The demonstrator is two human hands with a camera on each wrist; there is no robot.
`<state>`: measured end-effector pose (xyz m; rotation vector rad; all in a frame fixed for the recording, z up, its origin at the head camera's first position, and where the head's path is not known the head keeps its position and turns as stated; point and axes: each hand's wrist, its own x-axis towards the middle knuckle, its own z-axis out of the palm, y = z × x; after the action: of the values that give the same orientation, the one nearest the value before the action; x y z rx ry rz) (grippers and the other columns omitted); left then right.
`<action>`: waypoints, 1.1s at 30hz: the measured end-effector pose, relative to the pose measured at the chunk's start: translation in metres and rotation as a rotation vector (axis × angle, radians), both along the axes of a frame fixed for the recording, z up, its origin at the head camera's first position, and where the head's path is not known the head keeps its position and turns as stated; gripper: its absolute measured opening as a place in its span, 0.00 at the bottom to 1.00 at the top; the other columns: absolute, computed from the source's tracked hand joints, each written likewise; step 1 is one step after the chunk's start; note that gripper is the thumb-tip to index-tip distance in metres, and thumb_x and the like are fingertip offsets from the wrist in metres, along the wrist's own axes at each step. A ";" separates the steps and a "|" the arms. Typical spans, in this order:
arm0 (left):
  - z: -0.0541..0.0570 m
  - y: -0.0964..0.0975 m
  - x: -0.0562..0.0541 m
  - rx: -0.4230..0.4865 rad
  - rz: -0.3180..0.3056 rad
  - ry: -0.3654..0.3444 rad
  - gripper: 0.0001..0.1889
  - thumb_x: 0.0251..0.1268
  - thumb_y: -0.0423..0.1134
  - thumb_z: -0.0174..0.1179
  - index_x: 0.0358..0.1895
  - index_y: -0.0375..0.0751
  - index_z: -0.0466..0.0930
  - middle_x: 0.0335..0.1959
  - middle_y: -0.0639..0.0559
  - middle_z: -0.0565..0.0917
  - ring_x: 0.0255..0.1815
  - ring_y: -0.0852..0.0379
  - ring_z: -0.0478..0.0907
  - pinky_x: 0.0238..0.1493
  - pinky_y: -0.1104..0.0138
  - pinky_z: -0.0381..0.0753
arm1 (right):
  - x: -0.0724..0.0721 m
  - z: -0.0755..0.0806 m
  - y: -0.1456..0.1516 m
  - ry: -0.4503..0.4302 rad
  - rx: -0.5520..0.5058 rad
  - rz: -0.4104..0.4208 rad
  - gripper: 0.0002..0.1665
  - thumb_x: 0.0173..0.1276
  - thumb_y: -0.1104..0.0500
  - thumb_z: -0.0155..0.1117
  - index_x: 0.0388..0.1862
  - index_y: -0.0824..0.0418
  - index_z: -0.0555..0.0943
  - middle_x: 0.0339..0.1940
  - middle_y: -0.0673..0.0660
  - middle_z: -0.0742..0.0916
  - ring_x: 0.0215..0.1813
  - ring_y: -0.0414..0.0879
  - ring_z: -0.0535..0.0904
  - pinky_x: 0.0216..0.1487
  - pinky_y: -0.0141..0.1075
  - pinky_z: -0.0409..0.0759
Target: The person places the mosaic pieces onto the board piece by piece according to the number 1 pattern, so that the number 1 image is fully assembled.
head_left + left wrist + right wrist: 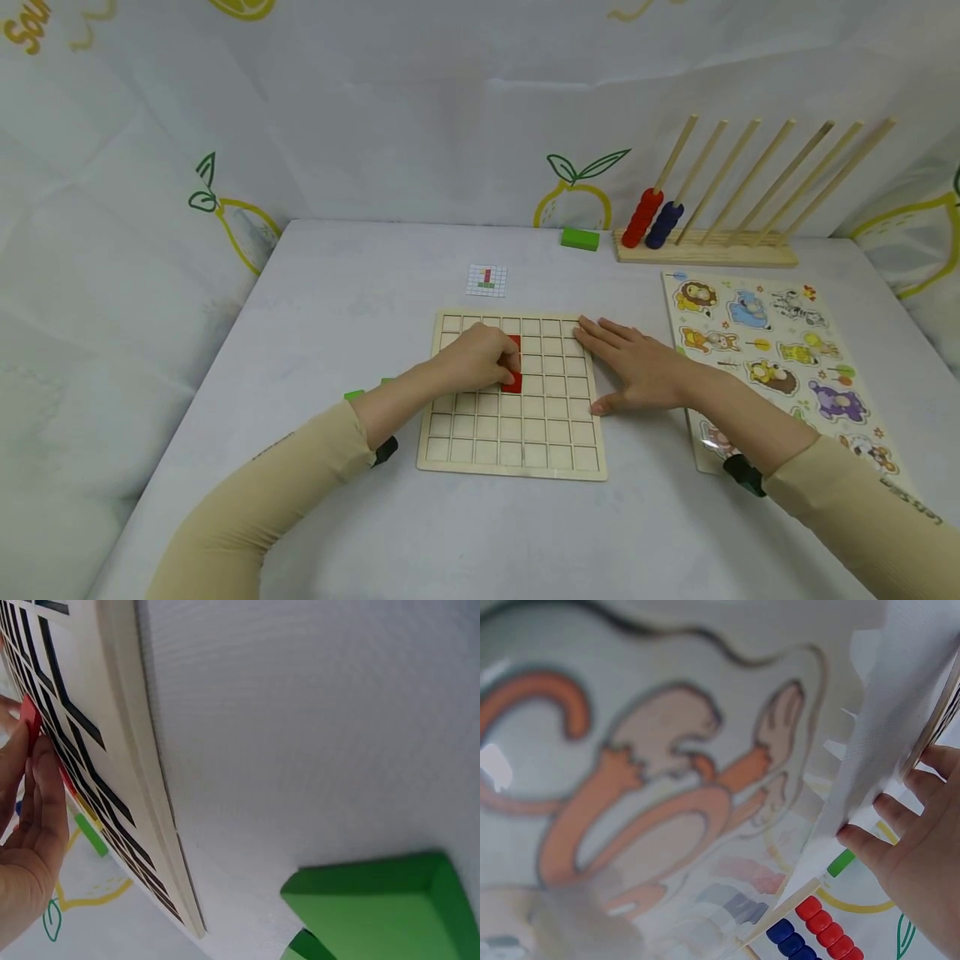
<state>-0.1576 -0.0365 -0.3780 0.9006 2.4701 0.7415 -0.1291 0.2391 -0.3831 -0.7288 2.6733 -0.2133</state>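
A wooden grid board [517, 475] lies flat on the white table. My left hand [476, 358] reaches over its middle and pinches a red square tile [512, 384] between thumb and fingers, at the grid; the left wrist view shows this red tile [30, 724] edge-on. Another red tile [515, 342] lies farther up the board, partly covered by the fingers. In the left wrist view an orange-yellow piece [88, 810] shows beyond the red ones. My right hand [637, 362] rests along the board's right edge with fingers spread, touching its rim.
Green blocks [390, 907] lie left of the board, partly behind my left forearm. A small pattern card [487, 281] sits above the board. Behind are a green block [580, 239] and a bead rack [705, 254]. At right lies an animal puzzle [757, 354], under my right forearm.
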 end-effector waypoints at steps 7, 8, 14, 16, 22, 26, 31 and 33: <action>-0.001 0.001 0.001 0.011 0.028 0.032 0.04 0.56 0.34 0.71 0.27 0.43 0.85 0.26 0.55 0.85 0.28 0.62 0.75 0.33 0.73 0.72 | 0.000 -0.002 0.001 0.000 -0.004 0.001 0.67 0.54 0.26 0.65 0.81 0.56 0.49 0.84 0.58 0.52 0.83 0.65 0.45 0.77 0.64 0.52; -0.001 0.001 0.002 0.010 0.030 0.030 0.04 0.56 0.34 0.71 0.27 0.43 0.85 0.26 0.54 0.85 0.28 0.62 0.75 0.33 0.72 0.72 | 0.000 -0.002 0.001 0.000 -0.004 0.001 0.67 0.54 0.26 0.65 0.81 0.56 0.49 0.84 0.58 0.53 0.83 0.65 0.45 0.77 0.65 0.52; 0.000 0.001 0.004 0.000 0.045 0.034 0.04 0.57 0.34 0.71 0.27 0.43 0.85 0.26 0.54 0.85 0.28 0.61 0.74 0.33 0.72 0.73 | 0.000 -0.002 0.002 0.005 -0.005 0.006 0.66 0.54 0.27 0.66 0.81 0.56 0.48 0.84 0.58 0.52 0.83 0.65 0.45 0.76 0.65 0.53; 0.000 0.002 0.004 -0.001 0.046 0.044 0.04 0.57 0.34 0.71 0.27 0.43 0.85 0.26 0.54 0.85 0.28 0.61 0.74 0.33 0.72 0.72 | 0.000 -0.002 0.002 0.006 -0.007 0.009 0.66 0.55 0.27 0.66 0.81 0.56 0.48 0.84 0.58 0.52 0.83 0.65 0.45 0.77 0.65 0.52; 0.002 0.002 0.005 -0.003 0.039 0.066 0.06 0.55 0.33 0.71 0.24 0.43 0.85 0.24 0.55 0.85 0.26 0.62 0.75 0.31 0.73 0.73 | 0.000 -0.001 0.001 0.011 -0.009 0.012 0.66 0.55 0.28 0.67 0.81 0.57 0.49 0.84 0.59 0.52 0.83 0.65 0.45 0.77 0.64 0.52; 0.001 0.002 0.006 -0.014 0.032 0.075 0.07 0.55 0.34 0.71 0.23 0.44 0.85 0.23 0.55 0.85 0.25 0.62 0.74 0.30 0.73 0.73 | 0.001 -0.002 0.001 0.012 -0.010 0.014 0.66 0.54 0.28 0.67 0.81 0.57 0.49 0.84 0.59 0.52 0.82 0.65 0.46 0.77 0.65 0.52; 0.001 0.002 0.006 -0.013 0.029 0.084 0.06 0.55 0.34 0.72 0.24 0.44 0.85 0.24 0.55 0.86 0.26 0.62 0.75 0.32 0.72 0.74 | 0.001 -0.003 0.002 0.017 -0.010 0.016 0.66 0.54 0.28 0.67 0.81 0.56 0.49 0.84 0.59 0.53 0.82 0.65 0.46 0.77 0.64 0.53; 0.001 0.002 0.006 -0.005 0.032 0.088 0.05 0.54 0.34 0.72 0.25 0.44 0.86 0.25 0.55 0.86 0.27 0.62 0.76 0.32 0.72 0.74 | 0.001 -0.003 0.002 0.018 -0.010 0.016 0.66 0.54 0.27 0.66 0.81 0.56 0.49 0.84 0.59 0.53 0.82 0.65 0.46 0.76 0.65 0.53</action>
<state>-0.1521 -0.0345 -0.3766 0.9125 2.5669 0.7205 -0.1284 0.2412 -0.3860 -0.7582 2.6848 -0.2178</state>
